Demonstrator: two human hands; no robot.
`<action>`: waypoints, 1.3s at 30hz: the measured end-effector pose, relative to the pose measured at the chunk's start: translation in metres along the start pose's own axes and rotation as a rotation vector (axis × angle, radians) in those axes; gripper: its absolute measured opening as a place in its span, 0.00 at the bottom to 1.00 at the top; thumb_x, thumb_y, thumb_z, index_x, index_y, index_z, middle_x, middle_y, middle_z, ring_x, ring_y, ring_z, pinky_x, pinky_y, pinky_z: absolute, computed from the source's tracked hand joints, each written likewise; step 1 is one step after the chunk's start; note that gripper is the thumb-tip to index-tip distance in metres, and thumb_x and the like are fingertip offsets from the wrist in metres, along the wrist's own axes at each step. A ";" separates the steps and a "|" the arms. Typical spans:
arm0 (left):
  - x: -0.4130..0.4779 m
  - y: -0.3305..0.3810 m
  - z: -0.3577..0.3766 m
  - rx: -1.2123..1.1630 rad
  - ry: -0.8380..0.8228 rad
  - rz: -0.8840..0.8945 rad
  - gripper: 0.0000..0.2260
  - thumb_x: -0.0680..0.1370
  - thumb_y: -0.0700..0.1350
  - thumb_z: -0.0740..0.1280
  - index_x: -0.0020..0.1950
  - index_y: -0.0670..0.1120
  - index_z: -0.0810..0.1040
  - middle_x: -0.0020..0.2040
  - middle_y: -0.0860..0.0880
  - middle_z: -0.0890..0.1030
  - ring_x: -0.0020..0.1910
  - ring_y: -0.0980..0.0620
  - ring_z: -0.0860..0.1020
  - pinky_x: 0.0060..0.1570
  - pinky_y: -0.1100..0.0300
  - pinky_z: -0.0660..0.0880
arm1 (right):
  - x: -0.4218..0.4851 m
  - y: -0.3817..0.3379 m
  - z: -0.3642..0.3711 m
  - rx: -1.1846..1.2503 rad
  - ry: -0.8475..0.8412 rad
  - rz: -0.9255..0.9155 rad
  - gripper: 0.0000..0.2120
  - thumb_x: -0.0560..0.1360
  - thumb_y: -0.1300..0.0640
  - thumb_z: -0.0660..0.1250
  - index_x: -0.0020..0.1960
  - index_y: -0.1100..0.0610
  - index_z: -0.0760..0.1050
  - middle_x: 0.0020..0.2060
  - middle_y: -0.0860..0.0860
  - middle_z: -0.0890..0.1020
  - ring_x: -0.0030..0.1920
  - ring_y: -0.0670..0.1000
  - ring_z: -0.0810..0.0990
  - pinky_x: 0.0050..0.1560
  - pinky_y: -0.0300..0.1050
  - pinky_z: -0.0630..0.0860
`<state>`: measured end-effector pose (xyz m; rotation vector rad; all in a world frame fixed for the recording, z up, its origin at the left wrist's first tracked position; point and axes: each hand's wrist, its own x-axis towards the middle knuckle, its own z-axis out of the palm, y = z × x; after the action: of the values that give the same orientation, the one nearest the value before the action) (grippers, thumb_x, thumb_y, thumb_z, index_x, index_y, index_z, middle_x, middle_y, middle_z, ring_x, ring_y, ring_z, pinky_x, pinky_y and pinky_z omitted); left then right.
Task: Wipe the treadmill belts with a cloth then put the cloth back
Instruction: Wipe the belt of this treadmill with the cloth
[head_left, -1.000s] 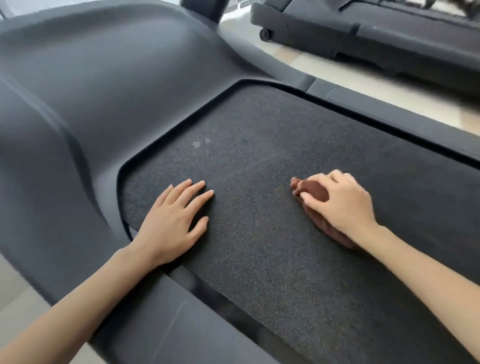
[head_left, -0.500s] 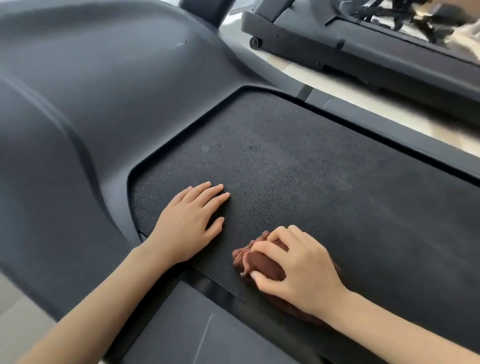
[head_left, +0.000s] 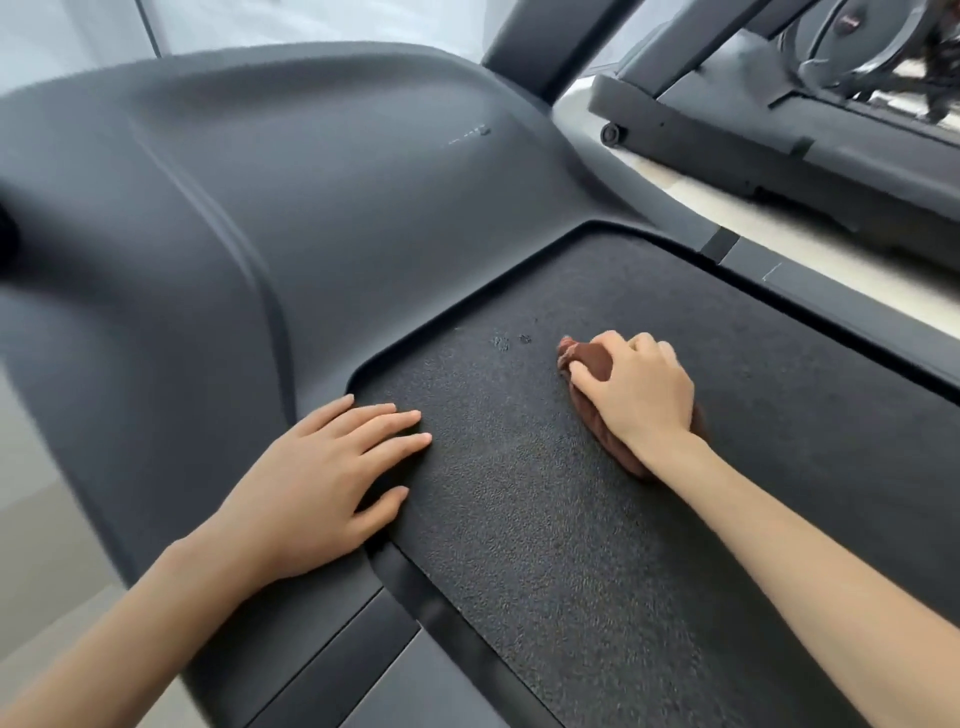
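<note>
While the left hand (head_left: 317, 483) lies flat with straight fingers, apparently as a brace, on the black textured treadmill belt (head_left: 545, 545), the right hand (head_left: 636, 387) curls around the bunched brown cloth (head_left: 589, 358), pressing it down near 2 pale spots (head_left: 511, 341).

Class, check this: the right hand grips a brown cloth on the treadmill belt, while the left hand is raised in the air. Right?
Not quite. The head view shows the left hand resting flat at the edge of the belt, not raised. The rest holds: the right hand grips the brown cloth on the belt.
</note>
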<state>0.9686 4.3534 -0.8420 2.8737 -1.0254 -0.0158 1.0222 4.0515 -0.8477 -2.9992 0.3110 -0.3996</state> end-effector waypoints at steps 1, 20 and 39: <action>0.001 0.000 0.000 -0.006 0.007 -0.005 0.23 0.76 0.58 0.52 0.67 0.54 0.73 0.68 0.55 0.72 0.68 0.54 0.69 0.70 0.52 0.62 | -0.012 -0.010 -0.001 0.011 0.019 -0.110 0.18 0.74 0.40 0.61 0.57 0.49 0.75 0.50 0.54 0.77 0.53 0.57 0.73 0.49 0.49 0.71; 0.002 -0.004 0.001 0.017 0.064 0.030 0.21 0.74 0.56 0.58 0.66 0.55 0.74 0.67 0.57 0.73 0.66 0.56 0.71 0.65 0.53 0.61 | 0.082 -0.033 0.031 -0.014 0.031 -0.031 0.20 0.75 0.39 0.59 0.59 0.51 0.74 0.54 0.57 0.77 0.57 0.59 0.72 0.51 0.49 0.70; 0.002 -0.009 -0.003 -0.224 0.371 -0.272 0.22 0.73 0.51 0.57 0.64 0.47 0.76 0.65 0.55 0.75 0.69 0.57 0.66 0.67 0.64 0.60 | 0.068 -0.099 0.038 -0.032 0.064 -0.289 0.19 0.76 0.41 0.59 0.56 0.54 0.75 0.52 0.54 0.79 0.56 0.56 0.72 0.51 0.49 0.68</action>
<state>0.9757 4.3596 -0.8397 2.6467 -0.5269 0.3461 1.1155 4.1358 -0.8553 -3.0725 -0.1162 -0.5202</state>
